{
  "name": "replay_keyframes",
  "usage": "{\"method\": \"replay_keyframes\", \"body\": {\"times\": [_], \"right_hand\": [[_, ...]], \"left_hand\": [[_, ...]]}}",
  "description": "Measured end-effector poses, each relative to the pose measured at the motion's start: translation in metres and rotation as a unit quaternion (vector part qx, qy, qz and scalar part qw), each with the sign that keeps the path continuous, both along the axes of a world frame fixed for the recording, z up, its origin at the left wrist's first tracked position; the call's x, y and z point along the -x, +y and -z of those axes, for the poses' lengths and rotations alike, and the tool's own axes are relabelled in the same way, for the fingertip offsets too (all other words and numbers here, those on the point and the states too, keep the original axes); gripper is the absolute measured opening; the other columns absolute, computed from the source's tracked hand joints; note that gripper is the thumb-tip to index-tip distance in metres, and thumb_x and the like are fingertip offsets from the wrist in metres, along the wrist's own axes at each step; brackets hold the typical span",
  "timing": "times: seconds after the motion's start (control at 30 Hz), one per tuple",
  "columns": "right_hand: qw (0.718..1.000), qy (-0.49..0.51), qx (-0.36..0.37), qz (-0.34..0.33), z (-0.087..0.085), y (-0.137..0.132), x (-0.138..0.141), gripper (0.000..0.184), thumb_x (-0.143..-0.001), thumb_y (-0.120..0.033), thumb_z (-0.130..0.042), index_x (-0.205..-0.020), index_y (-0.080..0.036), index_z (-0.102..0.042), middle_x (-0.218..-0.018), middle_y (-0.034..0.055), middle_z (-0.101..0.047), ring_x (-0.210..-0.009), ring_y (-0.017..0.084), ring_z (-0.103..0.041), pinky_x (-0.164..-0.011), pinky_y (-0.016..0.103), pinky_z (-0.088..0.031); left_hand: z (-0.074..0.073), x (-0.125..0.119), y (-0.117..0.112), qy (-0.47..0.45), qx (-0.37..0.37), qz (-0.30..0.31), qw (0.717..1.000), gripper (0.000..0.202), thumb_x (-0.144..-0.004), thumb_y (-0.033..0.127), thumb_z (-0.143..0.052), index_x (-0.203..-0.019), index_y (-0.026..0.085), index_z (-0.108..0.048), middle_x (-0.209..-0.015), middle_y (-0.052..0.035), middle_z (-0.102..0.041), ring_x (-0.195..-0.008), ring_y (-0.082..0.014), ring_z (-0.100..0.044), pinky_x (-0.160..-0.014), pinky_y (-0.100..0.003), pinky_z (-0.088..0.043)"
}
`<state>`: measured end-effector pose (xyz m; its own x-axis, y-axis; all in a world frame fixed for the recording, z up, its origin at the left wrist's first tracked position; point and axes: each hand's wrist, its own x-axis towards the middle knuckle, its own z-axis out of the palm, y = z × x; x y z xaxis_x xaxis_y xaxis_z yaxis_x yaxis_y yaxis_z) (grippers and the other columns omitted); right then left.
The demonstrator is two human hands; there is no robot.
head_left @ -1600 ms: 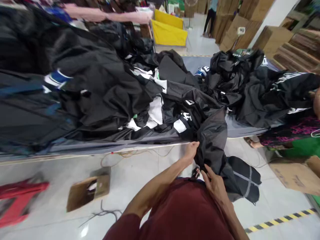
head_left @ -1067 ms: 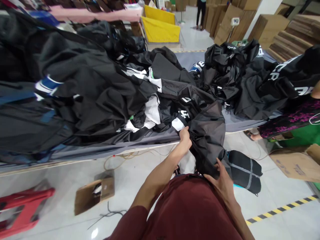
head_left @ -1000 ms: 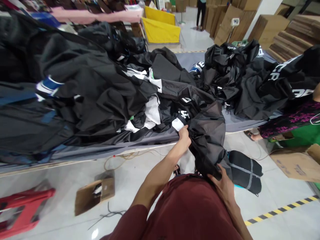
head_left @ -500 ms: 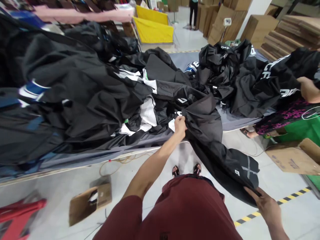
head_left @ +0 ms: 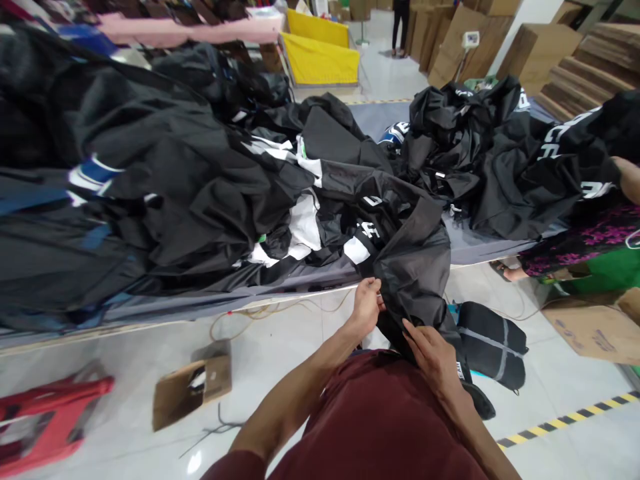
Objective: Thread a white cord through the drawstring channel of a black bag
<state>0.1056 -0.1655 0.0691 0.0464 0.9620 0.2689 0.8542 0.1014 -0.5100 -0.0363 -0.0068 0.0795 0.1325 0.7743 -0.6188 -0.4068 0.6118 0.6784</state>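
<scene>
Near the table's front edge, my left hand [head_left: 367,308] pinches the edge of a black fabric piece [head_left: 420,247]. My right hand [head_left: 431,352] is close beside it, thumb and fingers closed on the same cloth lower down. From the table the piece drapes over the edge toward my body, and a small white label shows below my right hand. White letters [head_left: 369,231] and a white patch [head_left: 357,250] lie just beyond my left hand. The fingertips of both hands are partly covered by folds.
Heaped black fabric [head_left: 200,167] covers the left of the table [head_left: 473,247]; another heap [head_left: 520,167] lies right, by another person's arm [head_left: 627,179]. A black bundle with grey straps [head_left: 493,343] lies low at right. Cardboard boxes [head_left: 193,390] and a red frame [head_left: 55,427] stand on the floor.
My right hand has come up and left from the far lower end of the cloth to near my left hand. My left hand has moved down toward me. The strapped bundle shows more fully.
</scene>
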Motion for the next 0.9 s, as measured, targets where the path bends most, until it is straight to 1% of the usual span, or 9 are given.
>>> {"method": "replay_keyframes", "body": {"times": [0.17, 0.33, 0.47, 0.57, 0.63, 0.7, 0.77, 0.83, 0.9], "right_hand": [[0.997, 0.052, 0.057, 0.011, -0.004, -0.029, -0.008, 0.052, -0.115, -0.058, -0.046, -0.114, -0.026, -0.087, -0.099, 0.0089, -0.078, -0.080, 0.018, -0.076, -0.068, 0.024, -0.061], [0.995, 0.062, 0.064, 0.047, -0.003, -0.034, 0.010, 0.054, -0.114, -0.060, -0.046, -0.131, -0.021, -0.080, -0.094, 0.0096, -0.081, -0.071, 0.019, -0.075, -0.070, 0.027, -0.060], [0.986, 0.059, 0.104, 0.119, 0.003, -0.023, 0.003, 0.066, -0.113, -0.061, -0.038, -0.150, -0.013, -0.065, -0.066, 0.0007, -0.068, -0.050, 0.016, -0.064, -0.053, 0.025, -0.048], [0.980, 0.056, 0.125, 0.147, 0.006, -0.016, -0.012, 0.069, -0.112, -0.063, -0.037, -0.153, -0.013, -0.062, -0.068, 0.0010, -0.069, -0.053, 0.018, -0.066, -0.054, 0.026, -0.047], [0.977, 0.059, 0.132, 0.157, 0.005, -0.017, -0.020, 0.064, -0.112, -0.065, -0.039, -0.140, -0.018, -0.073, -0.077, 0.0046, -0.075, -0.064, 0.020, -0.073, -0.060, 0.026, -0.051], [0.975, 0.073, 0.132, 0.161, 0.003, -0.022, -0.024, 0.059, -0.112, -0.065, -0.042, -0.128, -0.021, -0.078, -0.087, 0.0063, -0.080, -0.074, 0.021, -0.077, -0.067, 0.027, -0.054], [0.975, 0.089, 0.123, 0.165, 0.000, -0.031, -0.023, 0.056, -0.112, -0.064, -0.045, -0.126, -0.022, -0.079, -0.094, 0.0065, -0.083, -0.078, 0.022, -0.080, -0.072, 0.027, -0.057], [0.977, 0.098, 0.110, 0.157, -0.004, -0.041, -0.022, 0.053, -0.112, -0.062, -0.048, -0.126, -0.022, -0.080, -0.099, 0.0061, -0.084, -0.080, 0.022, -0.081, -0.075, 0.028, -0.058], [0.980, 0.100, 0.100, 0.141, -0.005, -0.048, -0.021, 0.050, -0.112, -0.061, -0.050, -0.126, -0.024, -0.080, -0.107, 0.0058, -0.085, -0.083, 0.022, -0.081, -0.078, 0.028, -0.059]], "left_hand": [[0.018, -0.002, -0.004, -0.014, 0.014, 0.044, 0.999, 0.044, -0.078, 0.056, -0.086, -0.095, 0.022, -0.065, -0.081, -0.0034, -0.070, -0.065, -0.0197, -0.064, -0.063, -0.033, -0.050], [0.029, -0.028, -0.034, 0.008, -0.069, 0.133, 0.989, 0.037, -0.085, 0.055, -0.080, -0.090, 0.019, -0.072, -0.088, -0.0101, -0.076, -0.087, -0.0294, -0.070, -0.084, -0.042, -0.055], [0.039, -0.047, -0.082, 0.110, -0.115, 0.186, 0.970, 0.036, -0.095, 0.058, -0.068, -0.091, 0.022, -0.070, -0.088, -0.0091, -0.073, -0.091, -0.0283, -0.067, -0.085, -0.039, -0.053], [0.047, -0.044, -0.095, 0.132, -0.127, 0.251, 0.950, 0.044, -0.098, 0.065, -0.062, -0.088, 0.023, -0.068, -0.086, -0.0077, -0.070, -0.085, -0.0259, -0.064, -0.079, -0.037, -0.051], [0.049, -0.037, -0.082, 0.136, -0.156, 0.334, 0.920, 0.052, -0.096, 0.072, -0.063, -0.079, 0.022, -0.065, -0.079, -0.0061, -0.068, -0.078, -0.0239, -0.061, -0.073, -0.035, -0.049], [0.049, -0.032, -0.055, 0.137, -0.177, 0.393, 0.892, 0.059, -0.092, 0.078, -0.064, -0.074, 0.022, -0.065, -0.075, -0.0056, -0.067, -0.073, -0.0229, -0.060, -0.068, -0.033, -0.047], [0.046, -0.036, -0.021, 0.139, -0.185, 0.365, 0.902, 0.058, -0.090, 0.078, -0.068, -0.083, 0.021, -0.070, -0.081, -0.0072, -0.071, -0.074, -0.0236, -0.064, -0.067, -0.033, -0.049], [0.044, -0.049, 0.010, 0.130, -0.180, 0.291, 0.930, 0.054, -0.087, 0.073, -0.075, -0.096, 0.020, -0.073, -0.090, -0.0088, -0.074, -0.081, -0.0239, -0.068, -0.070, -0.032, -0.052], [0.046, -0.068, 0.028, 0.105, -0.161, 0.263, 0.945, 0.048, -0.084, 0.064, -0.082, -0.095, 0.019, -0.073, -0.089, -0.0083, -0.074, -0.082, -0.0233, -0.068, -0.074, -0.032, -0.053]]}}
